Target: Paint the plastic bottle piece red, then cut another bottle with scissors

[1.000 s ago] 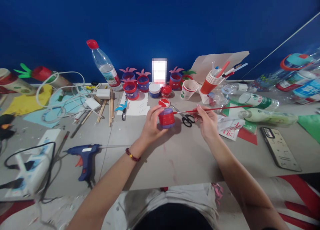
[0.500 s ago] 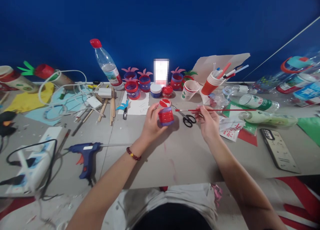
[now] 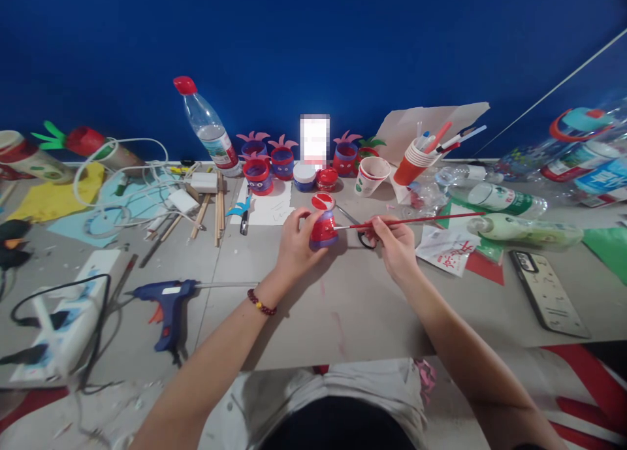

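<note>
Two hands mid-frame: left hand (image 3: 297,242) curls fingers round red-and-purple cup (image 3: 322,230); right hand (image 3: 396,244) pinches red paintbrush (image 3: 431,219), tip at cup wall. Possible faults: shifting left grip smears any wet paint; cup nudged into paint-smeared lid (image 3: 322,201) just above.

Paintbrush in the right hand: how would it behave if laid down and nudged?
The paintbrush would probably roll, looking slim and round. It is likely light, being so thin. It runs straight beyond the right hand, so it is probably fairly stiff.
</note>
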`<action>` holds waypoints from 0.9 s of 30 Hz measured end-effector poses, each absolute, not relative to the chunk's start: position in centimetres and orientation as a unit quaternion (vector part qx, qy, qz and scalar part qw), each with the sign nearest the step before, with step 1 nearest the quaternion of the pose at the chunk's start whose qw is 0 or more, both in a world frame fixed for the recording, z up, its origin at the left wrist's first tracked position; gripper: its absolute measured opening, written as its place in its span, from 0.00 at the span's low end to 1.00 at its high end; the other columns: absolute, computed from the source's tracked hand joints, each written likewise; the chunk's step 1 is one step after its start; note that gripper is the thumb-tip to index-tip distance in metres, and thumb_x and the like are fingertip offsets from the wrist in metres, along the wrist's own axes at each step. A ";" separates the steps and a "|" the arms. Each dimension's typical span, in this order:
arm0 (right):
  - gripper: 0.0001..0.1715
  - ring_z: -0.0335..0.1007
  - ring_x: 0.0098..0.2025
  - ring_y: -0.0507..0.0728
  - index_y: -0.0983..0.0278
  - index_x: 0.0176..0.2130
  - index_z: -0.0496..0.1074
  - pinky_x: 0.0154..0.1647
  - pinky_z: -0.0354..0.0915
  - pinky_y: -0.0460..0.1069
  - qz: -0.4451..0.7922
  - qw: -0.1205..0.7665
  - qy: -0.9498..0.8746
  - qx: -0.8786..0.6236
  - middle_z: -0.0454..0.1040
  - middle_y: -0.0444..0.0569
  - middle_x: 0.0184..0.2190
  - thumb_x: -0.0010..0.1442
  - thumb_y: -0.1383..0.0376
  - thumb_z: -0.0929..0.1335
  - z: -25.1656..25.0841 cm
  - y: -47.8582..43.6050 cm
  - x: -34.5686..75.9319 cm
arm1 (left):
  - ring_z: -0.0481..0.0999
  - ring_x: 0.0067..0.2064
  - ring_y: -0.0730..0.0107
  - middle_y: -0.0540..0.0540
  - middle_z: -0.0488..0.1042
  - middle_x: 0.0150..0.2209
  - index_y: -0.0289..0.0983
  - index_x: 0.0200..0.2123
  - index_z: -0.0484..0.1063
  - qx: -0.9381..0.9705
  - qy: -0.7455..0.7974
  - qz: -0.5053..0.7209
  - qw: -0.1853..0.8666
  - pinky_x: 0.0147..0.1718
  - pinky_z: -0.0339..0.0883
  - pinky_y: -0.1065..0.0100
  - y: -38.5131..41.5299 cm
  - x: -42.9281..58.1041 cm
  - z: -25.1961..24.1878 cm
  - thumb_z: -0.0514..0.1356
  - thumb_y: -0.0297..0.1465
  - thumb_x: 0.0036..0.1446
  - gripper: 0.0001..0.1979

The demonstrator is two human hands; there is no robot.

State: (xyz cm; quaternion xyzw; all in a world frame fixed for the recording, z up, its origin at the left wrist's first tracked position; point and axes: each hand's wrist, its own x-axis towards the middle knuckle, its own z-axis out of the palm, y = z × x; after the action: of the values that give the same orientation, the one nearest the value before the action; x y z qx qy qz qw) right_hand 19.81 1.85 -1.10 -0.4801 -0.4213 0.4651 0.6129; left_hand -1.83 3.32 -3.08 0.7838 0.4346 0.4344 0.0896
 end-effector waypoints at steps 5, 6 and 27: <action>0.23 0.61 0.19 0.49 0.62 0.30 0.76 0.18 0.60 0.46 0.441 0.591 -0.456 -0.499 0.78 0.47 0.22 0.52 0.46 0.75 -0.2 1.5 19.1 | 0.67 0.53 0.55 0.42 0.61 0.52 0.44 0.60 0.61 0.792 0.428 0.426 0.083 0.54 0.67 0.51 3.3 -1.8 -3.1 0.65 0.31 0.49 0.34; 0.23 0.61 0.19 0.49 0.62 0.30 0.76 0.18 0.60 0.46 0.434 0.591 -0.458 -0.503 0.78 0.47 0.22 0.51 0.45 0.75 0.0 1.5 19.1 | 0.67 0.53 0.55 0.41 0.61 0.52 0.44 0.60 0.61 0.793 0.427 0.426 0.083 0.54 0.67 0.51 3.3 -1.8 -3.0 0.65 0.31 0.49 0.34; 0.19 0.66 0.23 0.50 0.62 0.31 0.76 0.20 0.60 0.45 0.434 0.621 -0.426 -0.494 0.78 0.46 0.23 0.54 0.49 0.74 -0.7 2.1 20.5 | 0.62 0.60 0.52 0.41 0.56 0.57 0.46 0.62 0.59 0.759 0.465 0.434 0.140 0.59 0.64 0.47 3.2 -1.8 -3.1 0.64 0.25 0.46 0.38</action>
State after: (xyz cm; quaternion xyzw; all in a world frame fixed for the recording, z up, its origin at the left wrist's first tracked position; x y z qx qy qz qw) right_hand 20.47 2.13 -0.72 -0.4942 -0.4256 0.4343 0.6213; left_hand -1.79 3.21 -3.11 0.7588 0.4653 0.4337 0.1401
